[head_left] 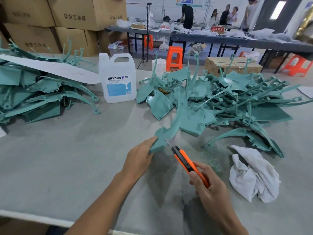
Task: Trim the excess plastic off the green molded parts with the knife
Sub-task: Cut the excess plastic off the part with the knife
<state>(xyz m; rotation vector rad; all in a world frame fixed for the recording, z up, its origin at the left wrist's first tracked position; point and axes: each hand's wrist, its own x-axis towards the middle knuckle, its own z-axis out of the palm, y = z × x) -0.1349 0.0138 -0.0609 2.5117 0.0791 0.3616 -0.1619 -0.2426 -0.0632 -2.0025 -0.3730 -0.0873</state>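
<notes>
Trimming a green part (167, 131) held up around the middle of the bench (67, 158).
Left hand (140, 156) grips its near end to steady it; right hand (208, 187) clutches the knife (188, 161), blade at the edge from 5 o'clock.

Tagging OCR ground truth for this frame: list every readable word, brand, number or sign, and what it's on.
"DEXCON": blue-and-white label of the translucent white plastic jug; the smaller print below is too small to read.
"不合格区": red sign with white characters on the far grey table.
Stacked brown cardboard boxes: dark printed characters, too blurred to read reliably.
Wall posters: too small to read.
</notes>
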